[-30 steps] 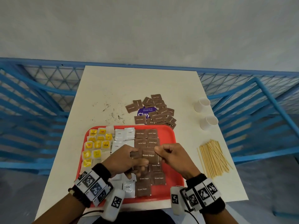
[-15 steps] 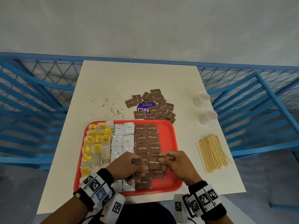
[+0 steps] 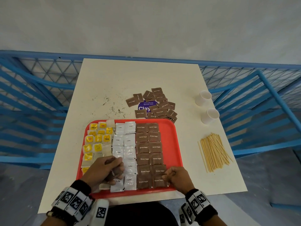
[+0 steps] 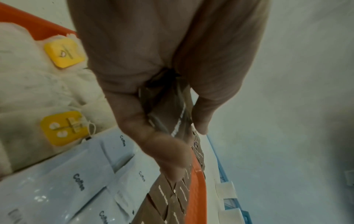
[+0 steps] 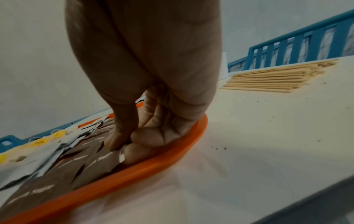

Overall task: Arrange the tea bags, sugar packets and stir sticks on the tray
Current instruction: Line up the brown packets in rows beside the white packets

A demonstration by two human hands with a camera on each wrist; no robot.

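Left hand: fingers curled around a small stack of brown sugar packets, held above the white coffee sachets on the red tray. Right hand: thumb and fingertips pinch the edge of the nearest brown packet, which lies flat in the tray's right brown column. Tea bags lie left of the left fingers. Stir sticks rest on the table, well right of the right fingers.

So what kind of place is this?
Probably an office pantry or break area: a purple round sticker mentions keeping pantries clean, beside white paper cups and a red plastic tray of drink sachets.
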